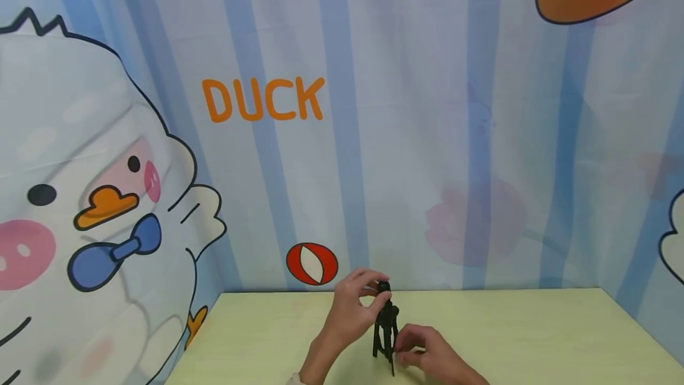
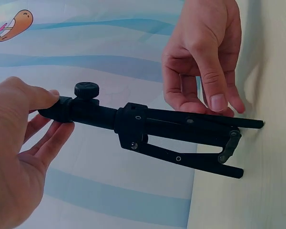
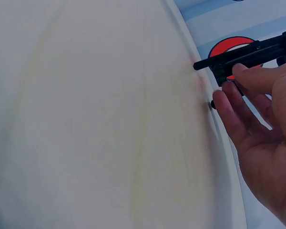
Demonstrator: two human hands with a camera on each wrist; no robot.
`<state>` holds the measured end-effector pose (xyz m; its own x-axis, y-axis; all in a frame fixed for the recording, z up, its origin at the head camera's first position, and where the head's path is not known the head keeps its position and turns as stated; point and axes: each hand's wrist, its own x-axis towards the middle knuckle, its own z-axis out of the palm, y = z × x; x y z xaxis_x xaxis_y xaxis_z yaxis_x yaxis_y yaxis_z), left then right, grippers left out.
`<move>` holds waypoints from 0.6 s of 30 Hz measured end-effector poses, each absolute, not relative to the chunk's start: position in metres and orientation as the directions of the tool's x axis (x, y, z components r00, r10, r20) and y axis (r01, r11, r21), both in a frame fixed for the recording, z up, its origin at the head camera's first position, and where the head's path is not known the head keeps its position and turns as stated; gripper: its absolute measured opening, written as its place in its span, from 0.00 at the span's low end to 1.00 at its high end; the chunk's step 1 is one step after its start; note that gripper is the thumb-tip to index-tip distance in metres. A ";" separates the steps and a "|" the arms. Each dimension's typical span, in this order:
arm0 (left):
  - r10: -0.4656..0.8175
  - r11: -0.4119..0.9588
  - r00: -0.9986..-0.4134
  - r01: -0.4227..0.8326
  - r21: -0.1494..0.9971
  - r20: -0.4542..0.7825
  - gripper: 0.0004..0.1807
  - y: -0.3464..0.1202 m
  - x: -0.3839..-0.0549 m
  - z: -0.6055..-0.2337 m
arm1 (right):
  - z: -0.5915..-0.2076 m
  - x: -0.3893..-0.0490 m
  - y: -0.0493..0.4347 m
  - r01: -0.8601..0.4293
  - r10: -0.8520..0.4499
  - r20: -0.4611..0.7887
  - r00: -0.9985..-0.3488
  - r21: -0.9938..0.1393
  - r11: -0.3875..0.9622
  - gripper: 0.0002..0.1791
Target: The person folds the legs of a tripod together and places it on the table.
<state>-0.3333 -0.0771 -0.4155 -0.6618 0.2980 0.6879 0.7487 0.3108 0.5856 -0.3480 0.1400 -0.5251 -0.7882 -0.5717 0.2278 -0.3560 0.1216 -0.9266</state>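
A black mini tripod stands upright near the middle of the table, its legs only slightly spread. My left hand grips its top end between thumb and fingers. Below that grip, in the left wrist view, the tripod shows a side knob, a collar and hinged braces between the legs. Low down on the right, my right hand pinches at one leg with thumb and fingertips. The right wrist view shows the right hand's thumb against the tripod's lower part, other fingers curled beneath.
The pale yellow table reaches back to a hanging blue-striped cloth. Printed on the cloth are a large white duck, orange lettering and a red ball. More cloth runs along both sides of the table.
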 end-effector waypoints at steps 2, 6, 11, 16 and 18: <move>0.310 0.312 -0.664 0.747 0.587 0.680 0.12 -0.078 -0.334 -0.415 | -0.525 -0.349 0.140 -0.369 -0.527 0.239 -0.816 -0.917 0.154 0.07; 0.330 0.311 -0.671 0.741 0.595 0.664 0.12 -0.079 -0.333 -0.414 | -0.526 -0.351 0.139 -0.350 -0.463 0.228 -0.856 -0.916 0.196 0.10; 0.364 0.293 -0.688 0.724 0.624 0.628 0.14 -0.080 -0.333 -0.412 | -0.527 -0.352 0.137 -0.328 -0.489 0.189 -0.851 -0.920 0.215 0.11; 0.396 0.257 -0.709 0.696 0.670 0.584 0.18 -0.080 -0.337 -0.412 | -0.528 -0.353 0.130 -0.371 -0.510 0.222 -0.831 -0.905 0.209 0.11; 0.405 0.245 -0.712 0.690 0.681 0.574 0.18 -0.081 -0.339 -0.411 | -0.531 -0.354 0.128 -0.408 -0.502 0.258 -0.825 -0.888 0.213 0.11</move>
